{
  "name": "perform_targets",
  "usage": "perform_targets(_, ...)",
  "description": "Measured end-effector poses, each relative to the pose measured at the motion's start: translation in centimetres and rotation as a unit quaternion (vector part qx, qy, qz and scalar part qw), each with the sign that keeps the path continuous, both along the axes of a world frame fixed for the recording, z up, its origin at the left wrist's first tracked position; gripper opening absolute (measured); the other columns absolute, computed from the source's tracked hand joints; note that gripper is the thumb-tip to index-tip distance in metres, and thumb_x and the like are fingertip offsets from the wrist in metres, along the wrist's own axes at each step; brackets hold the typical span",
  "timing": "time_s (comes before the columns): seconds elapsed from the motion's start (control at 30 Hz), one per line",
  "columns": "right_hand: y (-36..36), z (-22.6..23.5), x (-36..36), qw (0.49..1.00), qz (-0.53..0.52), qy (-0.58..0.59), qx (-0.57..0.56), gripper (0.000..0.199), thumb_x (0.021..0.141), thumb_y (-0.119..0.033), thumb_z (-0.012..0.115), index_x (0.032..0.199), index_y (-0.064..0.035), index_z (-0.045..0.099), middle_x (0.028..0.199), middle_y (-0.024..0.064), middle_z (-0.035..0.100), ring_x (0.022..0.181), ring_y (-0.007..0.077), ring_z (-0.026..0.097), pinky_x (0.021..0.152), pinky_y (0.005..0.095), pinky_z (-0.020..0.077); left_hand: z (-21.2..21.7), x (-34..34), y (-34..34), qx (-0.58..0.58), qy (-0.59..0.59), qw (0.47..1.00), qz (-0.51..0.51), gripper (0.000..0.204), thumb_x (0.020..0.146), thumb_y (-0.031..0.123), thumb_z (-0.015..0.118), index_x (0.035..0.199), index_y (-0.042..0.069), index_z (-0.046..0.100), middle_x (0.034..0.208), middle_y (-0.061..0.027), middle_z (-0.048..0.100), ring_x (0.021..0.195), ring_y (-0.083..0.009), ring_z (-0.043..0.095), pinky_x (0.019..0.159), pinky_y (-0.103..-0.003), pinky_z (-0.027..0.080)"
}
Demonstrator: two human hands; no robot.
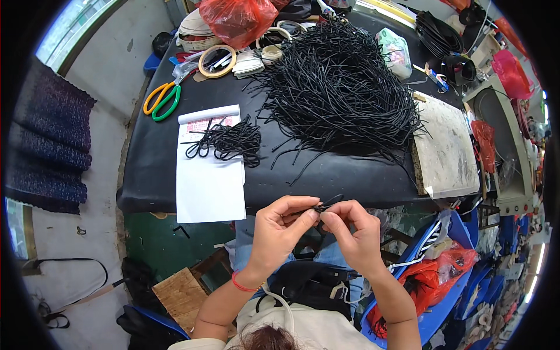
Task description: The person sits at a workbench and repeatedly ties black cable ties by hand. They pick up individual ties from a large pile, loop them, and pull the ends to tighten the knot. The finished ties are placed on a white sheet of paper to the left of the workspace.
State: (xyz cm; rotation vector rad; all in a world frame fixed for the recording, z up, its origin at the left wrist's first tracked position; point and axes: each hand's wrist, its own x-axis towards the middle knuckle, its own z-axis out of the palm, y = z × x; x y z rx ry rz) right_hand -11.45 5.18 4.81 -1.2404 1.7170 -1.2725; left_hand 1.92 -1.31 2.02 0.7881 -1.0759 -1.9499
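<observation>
Just off the near edge of the black table (149, 181), my two hands meet over my lap. My left hand (282, 232) and my right hand (354, 234) each pinch the same short black cord (333, 201); a small loop of it shows above the fingertips. Whether it is knotted between them is hidden by my fingers. Beyond my hands lies a big tangled heap of loose black cords (344, 93). Left of the heap, a small bunch of looped black cords (236, 140) rests on a white paper pad (210, 195).
Scissors with orange and green handles (169, 102) lie at the far left, near a tape roll (217, 61) and a red plastic bag (239, 20). A worn pale board (448, 146) sits at the table's right. Below right stands a blue bin (429, 326) with red bags.
</observation>
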Motion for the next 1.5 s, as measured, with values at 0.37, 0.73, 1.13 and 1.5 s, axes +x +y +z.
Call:
perform_targets(0.37, -1.0, -1.4, -0.3, 0.995, -0.087, 0.040, 0.014, 0.031, 0.077, -0.018, 0.071, 0.095, 0.0009, 0.054, 0.065, 0.0013, 0.053, 0.059, 0.0073, 0.046, 0.051, 0.0203, 0.0378, -0.6, -0.9, 1.3, -0.079, -0.029, 0.993, 0.079, 0.026, 0.080, -0.002, 0.062, 0.103, -0.002, 0.050, 0.091, -0.0095, 0.066, 0.083, -0.0094, 0.061, 0.073, -0.022, 0.050)
perform_targets(0.73, -1.3, -2.0, -0.8, 0.985, -0.033, -0.161, 0.050, 0.018, 0.090, -0.018, 0.055, 0.086, -0.0012, 0.054, 0.073, -0.0029, 0.052, 0.067, 0.0027, 0.045, 0.061, 0.0184, 0.0387, 0.2, 0.5, 0.7, -0.098, -0.112, 0.986, -0.075, 0.031, 0.080, 0.003, 0.061, 0.107, -0.003, 0.047, 0.091, -0.0121, 0.066, 0.078, -0.0120, 0.063, 0.070, -0.024, 0.049)
perform_targets(1.13, -0.7, -2.5, -1.0, 0.988, -0.003, -0.149, 0.045, 0.029, 0.088, -0.022, 0.060, 0.067, -0.0026, 0.053, 0.058, -0.0055, 0.044, 0.055, 0.0020, 0.035, 0.048, 0.0195, 0.0269, -0.5, 0.4, 0.7, -0.064, -0.113, 0.987, -0.092, 0.016, 0.084, 0.011, 0.063, 0.093, -0.002, 0.060, 0.080, -0.0047, 0.064, 0.071, -0.0065, 0.059, 0.064, -0.020, 0.047)
perform_targets(1.5, -0.5, -2.4, -0.6, 0.996, -0.025, -0.087, 0.025, 0.036, 0.089, -0.023, 0.058, 0.062, -0.0017, 0.048, 0.054, -0.0041, 0.038, 0.053, 0.0036, 0.030, 0.045, 0.0228, 0.0246, -0.3, 0.5, 0.9, 0.037, -0.054, 0.985, -0.159, 0.015, 0.087, 0.015, 0.060, 0.092, 0.001, 0.057, 0.072, 0.0041, 0.051, 0.063, -0.0011, 0.044, 0.056, -0.017, 0.037)
